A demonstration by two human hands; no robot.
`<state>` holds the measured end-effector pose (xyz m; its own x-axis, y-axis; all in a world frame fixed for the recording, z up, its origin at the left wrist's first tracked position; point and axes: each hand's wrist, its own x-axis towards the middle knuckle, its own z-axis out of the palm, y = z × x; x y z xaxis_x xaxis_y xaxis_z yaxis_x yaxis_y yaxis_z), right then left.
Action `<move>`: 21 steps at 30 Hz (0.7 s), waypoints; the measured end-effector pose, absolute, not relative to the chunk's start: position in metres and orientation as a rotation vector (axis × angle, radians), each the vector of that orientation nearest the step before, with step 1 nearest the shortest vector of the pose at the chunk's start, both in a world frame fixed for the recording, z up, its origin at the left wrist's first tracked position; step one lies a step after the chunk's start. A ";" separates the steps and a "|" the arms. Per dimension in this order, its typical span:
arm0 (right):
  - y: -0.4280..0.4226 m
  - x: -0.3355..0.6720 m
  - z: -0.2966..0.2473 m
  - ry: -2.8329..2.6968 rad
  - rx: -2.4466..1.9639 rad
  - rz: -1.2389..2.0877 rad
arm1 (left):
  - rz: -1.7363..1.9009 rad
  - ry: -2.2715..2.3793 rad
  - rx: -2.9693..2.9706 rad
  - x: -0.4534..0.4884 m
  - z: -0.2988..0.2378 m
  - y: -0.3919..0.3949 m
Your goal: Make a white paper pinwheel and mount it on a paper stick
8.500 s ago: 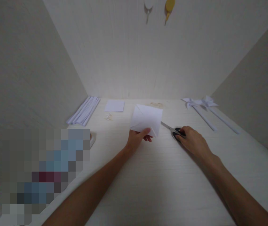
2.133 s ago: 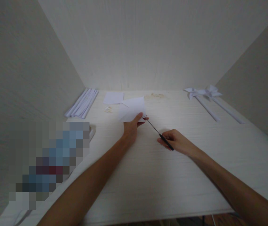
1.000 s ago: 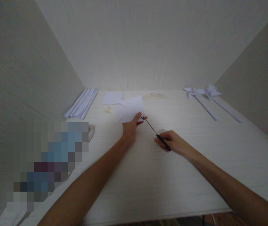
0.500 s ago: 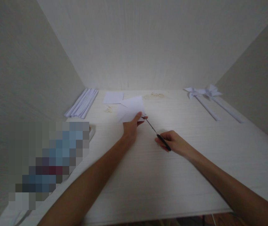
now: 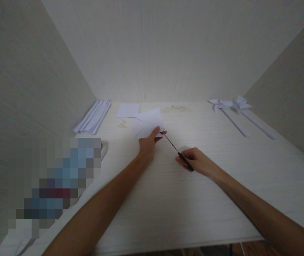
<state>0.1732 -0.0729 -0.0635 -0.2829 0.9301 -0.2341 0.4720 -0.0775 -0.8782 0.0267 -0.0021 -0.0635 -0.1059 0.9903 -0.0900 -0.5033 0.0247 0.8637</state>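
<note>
My left hand [image 5: 150, 143] pinches a sheet of white paper [image 5: 148, 122] near its lower right corner, thumb on top. A slit runs into the paper from its upper left side. In my right hand [image 5: 190, 159] is a pair of scissors [image 5: 171, 143] with black handles, my fingers closed round them. Their blades point up and left, with the tips at the paper's right edge beside my left fingers. How far the blades are apart cannot be made out.
A bundle of folded paper strips [image 5: 93, 117] lies at the back left, near a white paper square [image 5: 127, 110]. Small pale pieces [image 5: 122, 123] and thin loops [image 5: 178, 107] lie around the paper. Two paper pinwheels on sticks [image 5: 241, 103] rest at the back right. A blurred-out area [image 5: 61, 185] covers the left.
Both hands stay almost in place. The paper and my left hand have shifted very slightly left, and the scissor tips remain at the paper's edge.
</note>
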 end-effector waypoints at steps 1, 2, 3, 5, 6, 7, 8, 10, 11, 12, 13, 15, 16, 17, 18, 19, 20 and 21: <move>-0.073 0.173 -0.064 -1.744 -1.512 1.333 | 1.458 0.930 0.699 0.026 -0.063 -0.002; -0.073 0.173 -0.064 -1.733 -1.505 1.333 | 1.457 0.938 0.694 0.025 -0.063 -0.001; -0.073 0.172 -0.064 -1.704 -1.489 1.324 | 1.450 0.947 0.699 0.025 -0.063 -0.001; -0.073 0.169 -0.066 -1.590 -1.434 1.262 | 1.404 0.967 0.768 0.024 -0.063 -0.002; -0.072 0.168 -0.066 -1.513 -1.398 1.211 | 1.369 0.971 0.817 0.024 -0.063 -0.003; -0.072 0.167 -0.067 -1.430 -1.358 1.154 | 1.333 0.969 0.861 0.024 -0.063 -0.005; -0.071 0.166 -0.068 -1.349 -1.316 1.105 | 1.292 0.964 0.905 0.024 -0.063 -0.007; -0.068 0.165 -0.070 -1.196 -1.240 1.033 | 1.215 0.943 1.004 0.025 -0.062 -0.012; -0.067 0.166 -0.071 -1.129 -1.207 1.012 | 1.172 0.928 1.072 0.026 -0.061 -0.014; -0.066 0.166 -0.071 -1.074 -1.180 0.995 | 1.131 0.914 1.140 0.026 -0.061 -0.016; -0.065 0.167 -0.072 -1.031 -1.163 0.981 | 1.094 0.905 1.201 0.027 -0.060 -0.018; -0.064 0.167 -0.073 -0.989 -1.148 0.971 | 1.051 0.903 1.273 0.027 -0.060 -0.020; -0.063 0.168 -0.074 -0.986 -1.149 0.978 | 1.040 0.907 1.288 0.027 -0.060 -0.021; -0.063 0.168 -0.075 -0.990 -1.153 0.991 | 1.031 0.909 1.300 0.027 -0.061 -0.021; -0.063 0.167 -0.075 -1.001 -1.158 1.011 | 1.028 0.908 1.307 0.027 -0.061 -0.021; -0.064 0.167 -0.075 -1.019 -1.161 1.034 | 1.026 0.904 1.316 0.027 -0.061 -0.020; -0.064 0.167 -0.075 -1.045 -1.162 1.055 | 1.025 0.901 1.326 0.027 -0.062 -0.020; -0.064 0.166 -0.075 -1.076 -1.166 1.071 | 1.030 0.904 1.336 0.027 -0.062 -0.020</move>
